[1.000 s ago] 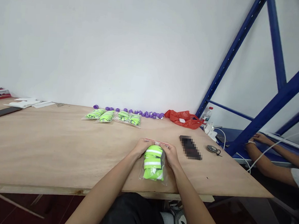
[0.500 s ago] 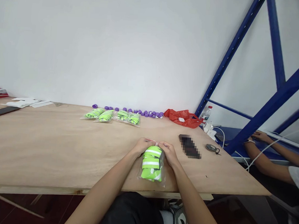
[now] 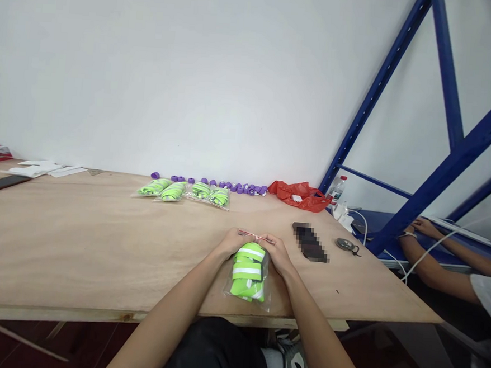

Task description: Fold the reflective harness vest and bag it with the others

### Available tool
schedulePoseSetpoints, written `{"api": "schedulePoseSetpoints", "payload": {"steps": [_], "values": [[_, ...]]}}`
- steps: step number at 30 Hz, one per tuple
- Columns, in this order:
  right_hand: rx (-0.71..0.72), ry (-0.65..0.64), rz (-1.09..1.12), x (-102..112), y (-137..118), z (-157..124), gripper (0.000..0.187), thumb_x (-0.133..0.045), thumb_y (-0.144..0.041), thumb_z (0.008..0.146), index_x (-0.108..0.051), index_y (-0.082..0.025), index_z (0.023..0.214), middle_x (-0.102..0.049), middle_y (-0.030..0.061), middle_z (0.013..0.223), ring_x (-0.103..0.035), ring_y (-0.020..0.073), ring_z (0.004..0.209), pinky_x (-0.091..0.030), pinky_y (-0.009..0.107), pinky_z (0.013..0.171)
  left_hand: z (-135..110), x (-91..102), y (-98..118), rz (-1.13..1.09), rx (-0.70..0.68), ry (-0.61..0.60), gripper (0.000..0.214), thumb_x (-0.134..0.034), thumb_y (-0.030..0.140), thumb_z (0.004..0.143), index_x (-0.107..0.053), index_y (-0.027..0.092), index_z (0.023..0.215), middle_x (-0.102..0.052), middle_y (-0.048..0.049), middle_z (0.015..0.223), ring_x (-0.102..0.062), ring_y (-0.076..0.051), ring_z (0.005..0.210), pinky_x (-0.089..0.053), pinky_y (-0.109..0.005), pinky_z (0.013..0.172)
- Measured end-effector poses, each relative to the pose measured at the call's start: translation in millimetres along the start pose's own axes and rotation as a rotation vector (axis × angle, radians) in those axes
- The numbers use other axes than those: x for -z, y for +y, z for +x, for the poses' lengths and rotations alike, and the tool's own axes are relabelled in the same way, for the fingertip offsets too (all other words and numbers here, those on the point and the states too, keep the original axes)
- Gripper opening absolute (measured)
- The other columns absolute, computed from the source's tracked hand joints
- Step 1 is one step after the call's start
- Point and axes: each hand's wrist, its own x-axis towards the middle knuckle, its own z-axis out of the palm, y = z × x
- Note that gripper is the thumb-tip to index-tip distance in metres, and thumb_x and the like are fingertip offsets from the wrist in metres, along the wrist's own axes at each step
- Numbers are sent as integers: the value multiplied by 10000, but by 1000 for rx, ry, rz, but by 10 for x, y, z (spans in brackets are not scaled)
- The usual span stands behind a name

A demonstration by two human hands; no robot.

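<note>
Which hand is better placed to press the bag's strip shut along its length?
Probably the right hand: it pinches the strip's right end while the left hand pins the left end of the bag, so either could slide; no clear advantage.

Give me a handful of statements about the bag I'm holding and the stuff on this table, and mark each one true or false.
1. Both hands, left hand and right hand, pinch the top edge of a clear bag holding a folded green reflective band. True.
2. Four filled bags lie in a row near the wall. True.
3. The red plastic bag sits at the table's left end. False: it lies to the right, past the purple caps.
4. The purple caps are heaped in a bowl. False: they line up on the table.
5. A water bottle stands beside the blue rack. True.
</note>
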Motion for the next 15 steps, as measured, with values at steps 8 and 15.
{"api": "schedulePoseSetpoints", "payload": {"steps": [8,15], "values": [[-15,-46,-36,35,39,38,417,-831,-572,613,-704,-180,676,-640,7,687,-540,168,694,-415,274,650,25,-2,-17,20,-32,-17,401,-908,395,552,-735,104,767,-733,-59,732,-637,-163,664,-483,-269,646],[5,-9,-15,3,61,23,410,-839,-559,607,-678,-183,646,-633,-4,654,-540,160,655,-426,281,642,-22,0,13,44,-44,-47,365,-870,390,601,-751,102,790,-735,-58,749,-637,-166,678,-480,-267,649]]}}
